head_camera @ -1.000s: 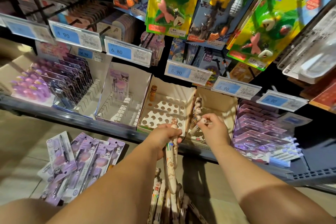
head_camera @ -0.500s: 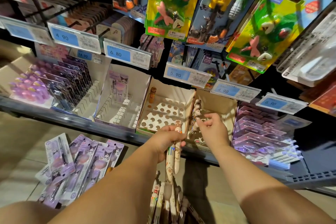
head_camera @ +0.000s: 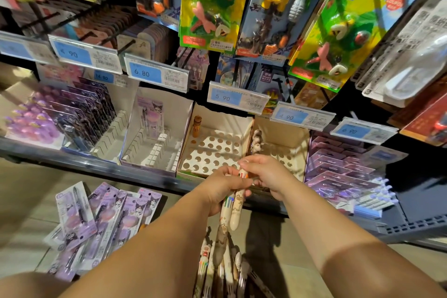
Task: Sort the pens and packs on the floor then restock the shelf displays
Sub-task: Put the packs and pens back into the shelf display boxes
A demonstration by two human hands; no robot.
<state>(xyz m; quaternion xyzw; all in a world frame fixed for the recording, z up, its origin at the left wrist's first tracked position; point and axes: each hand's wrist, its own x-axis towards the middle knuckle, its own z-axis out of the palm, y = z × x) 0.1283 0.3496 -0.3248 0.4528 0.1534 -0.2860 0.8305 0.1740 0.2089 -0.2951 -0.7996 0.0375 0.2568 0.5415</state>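
Warm, rather dim shop light comes from above. The hanging toy packs [head_camera: 210, 2] glow bright, while the gaps behind them drop to black. A hard dark shadow lies on the floor [head_camera: 264, 237]. Motion blur smears the price tags [head_camera: 84, 54] at left (digits barely readable) and the pens [head_camera: 221, 271] at the bottom edge. The shelf rail [head_camera: 96, 167] bows with lens distortion. Glare whitens a clear plastic pack [head_camera: 416, 68] at right.

Cream cartoon pens [head_camera: 235, 208] upright before holed display box [head_camera: 219, 144], purple packs [head_camera: 101, 220] on floor

Floor [head_camera: 29, 205], purple packs [head_camera: 101, 220], loose pens [head_camera: 217, 271]
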